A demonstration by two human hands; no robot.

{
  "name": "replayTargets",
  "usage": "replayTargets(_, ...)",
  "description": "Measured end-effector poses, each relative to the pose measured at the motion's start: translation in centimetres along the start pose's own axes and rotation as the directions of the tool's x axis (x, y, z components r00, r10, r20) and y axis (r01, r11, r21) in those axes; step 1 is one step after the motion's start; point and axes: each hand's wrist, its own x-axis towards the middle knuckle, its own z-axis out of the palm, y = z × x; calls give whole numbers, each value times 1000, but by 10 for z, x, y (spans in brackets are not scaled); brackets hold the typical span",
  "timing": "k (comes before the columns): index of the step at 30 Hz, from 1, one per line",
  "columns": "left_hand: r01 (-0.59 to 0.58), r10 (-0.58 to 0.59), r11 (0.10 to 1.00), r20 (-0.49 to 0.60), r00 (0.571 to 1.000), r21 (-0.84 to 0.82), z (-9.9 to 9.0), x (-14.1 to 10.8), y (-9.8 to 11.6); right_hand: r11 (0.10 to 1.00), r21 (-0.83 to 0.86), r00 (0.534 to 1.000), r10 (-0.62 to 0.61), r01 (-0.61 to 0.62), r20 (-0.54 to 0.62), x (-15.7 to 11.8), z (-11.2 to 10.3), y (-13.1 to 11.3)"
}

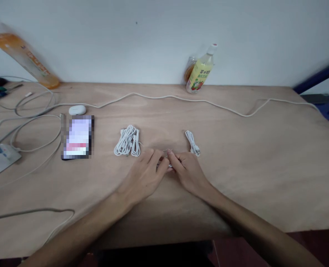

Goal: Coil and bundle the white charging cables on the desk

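My left hand (150, 167) and my right hand (188, 171) meet low over the middle of the table, fingertips pinched together. Between them shows a bit of a white cable (170, 166), mostly hidden by the fingers. A thin strand like a twist tie (167, 150) sticks up at the fingertips. Just left of my left hand lies a pile of coiled white cables (127, 141). Beyond my right hand rests a single folded white USB cable (192, 142), its metal plug toward me.
A phone (78, 137) and a white earbud case (77, 110) lie to the left, near loose cords (36, 116). One long white cord (153, 97) crosses the table behind. An orange drink bottle (28, 61) and a yellow-labelled bottle (200, 72) stand by the wall.
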Motion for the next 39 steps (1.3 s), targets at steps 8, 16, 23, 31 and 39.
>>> replayTargets(8, 128, -95, 949, 124, 988, -287, 0, -6, 1, 942, -240, 954, -270, 235, -126, -4, 1, 3)
replayTargets(16, -21, 27, 992, 44, 999, -121, -7, -1, 2, 749, -431, 774, -612, 503, -162, -3, -1, 6)
replayTargets(23, 167, -70, 851, 207, 976, -499, -8, -6, 6, 615, -509, 666, -739, 602, -103, -4, -8, 6)
replayTargets(31, 405, -192, 686, 387, 902, -605, -10, -7, 12, 637, -490, 661, -735, 595, -152, 1, -9, 8)
replayTargets(39, 520, -219, 435, 474, 853, -735, -16, -4, 11, 681, -405, 695, -705, 610, -138, 5, -8, 6)
